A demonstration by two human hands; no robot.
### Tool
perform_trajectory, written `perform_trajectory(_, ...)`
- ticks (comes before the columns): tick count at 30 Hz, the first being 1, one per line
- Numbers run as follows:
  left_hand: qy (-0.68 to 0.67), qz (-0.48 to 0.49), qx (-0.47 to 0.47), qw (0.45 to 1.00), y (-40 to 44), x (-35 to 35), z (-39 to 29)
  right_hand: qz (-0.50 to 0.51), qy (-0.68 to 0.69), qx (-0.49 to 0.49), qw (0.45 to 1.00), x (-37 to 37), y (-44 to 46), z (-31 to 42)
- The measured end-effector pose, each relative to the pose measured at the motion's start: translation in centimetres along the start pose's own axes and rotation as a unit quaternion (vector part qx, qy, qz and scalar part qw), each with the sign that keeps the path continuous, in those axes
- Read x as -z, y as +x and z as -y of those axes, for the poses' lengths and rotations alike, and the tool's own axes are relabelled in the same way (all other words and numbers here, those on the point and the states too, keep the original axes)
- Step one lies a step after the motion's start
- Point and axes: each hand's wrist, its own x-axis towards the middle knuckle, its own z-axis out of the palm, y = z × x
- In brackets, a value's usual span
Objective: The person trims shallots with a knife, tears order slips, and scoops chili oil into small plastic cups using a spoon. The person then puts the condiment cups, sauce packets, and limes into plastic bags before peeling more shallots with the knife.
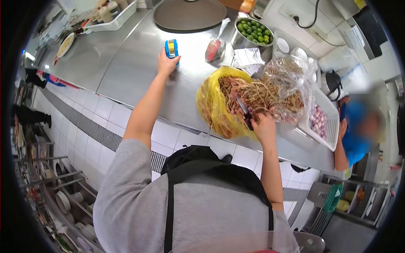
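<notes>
My left hand [168,62] is closed around a small blue and yellow item [171,48] over the steel counter. On the right, my right hand [263,125] is closed at the dark handle of a knife [243,107], whose blade points up and left across the brown roots. These thin roots [249,93] fill an open yellow plastic bag [209,103] and spread out to its right. A clear plastic bag [291,78] with more roots lies beside them. My right fingertips are near the roots' lower edge.
Limes fill a metal pot [242,41] at the back, near papers [249,57] and a small bag [215,50]. A round tray [190,16] lies behind. Shallots [318,121] sit in a white basket [333,139]. A person in blue [358,139] stands at the right.
</notes>
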Motion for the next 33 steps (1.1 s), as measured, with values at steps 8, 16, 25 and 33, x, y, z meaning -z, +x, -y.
perform_trajectory(8, -0.002, 0.121, -0.083, 0.989, 0.9, -5.7, 0.5, 0.053, -0.02, -0.031, 0.998, -0.9, -0.5, -0.3)
perform_trajectory(16, -0.129, 0.066, -0.208, 0.967, -8.8, 1.2, -10.5, 0.069, -0.059, 0.003, 0.996, -0.1, 0.0, 0.6)
perform_trajectory(25, -0.042, 0.286, -0.475, 0.831, -19.0, 1.2, -16.5, 0.012, -0.035, -0.027, 0.999, -1.0, -0.5, 0.1)
perform_trajectory(33, -0.132, 0.159, -0.483, 0.851, -17.3, 2.1, -21.8, -0.151, -0.16, 0.06, 0.974, 1.8, -0.5, 3.5)
